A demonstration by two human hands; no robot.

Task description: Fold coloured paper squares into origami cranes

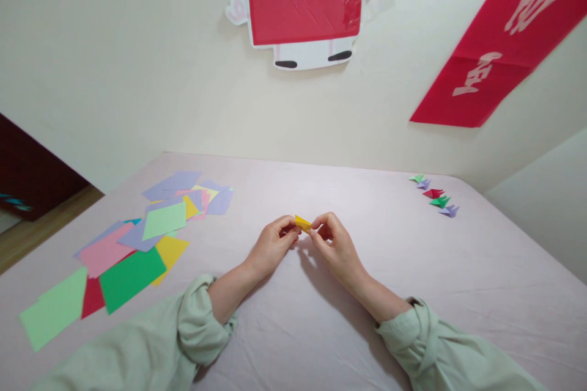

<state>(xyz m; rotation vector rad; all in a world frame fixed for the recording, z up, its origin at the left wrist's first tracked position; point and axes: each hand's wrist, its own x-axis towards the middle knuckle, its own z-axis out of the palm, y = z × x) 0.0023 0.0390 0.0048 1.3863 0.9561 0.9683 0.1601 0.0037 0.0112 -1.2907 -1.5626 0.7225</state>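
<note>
A small piece of folded yellow paper (pixel 302 223) is held between my two hands, just above the middle of the table. My left hand (pixel 275 241) pinches its left end, with the fingers curled in. At its right end, the thumb and index finger of my right hand (pixel 335 247) are closed on it. The fingertips cover parts of the paper, so its full folded shape cannot be made out. Both hands cast a shadow on the pale pink cloth (pixel 293 330) beneath.
Loose coloured paper sheets, among them a green sheet (pixel 132 280) and a pink sheet (pixel 106 249), lie overlapping on the left. Several small folded paper figures, including a red one (pixel 433 193), stand in a row at the far right. A wall (pixel 183 91) rises behind the table.
</note>
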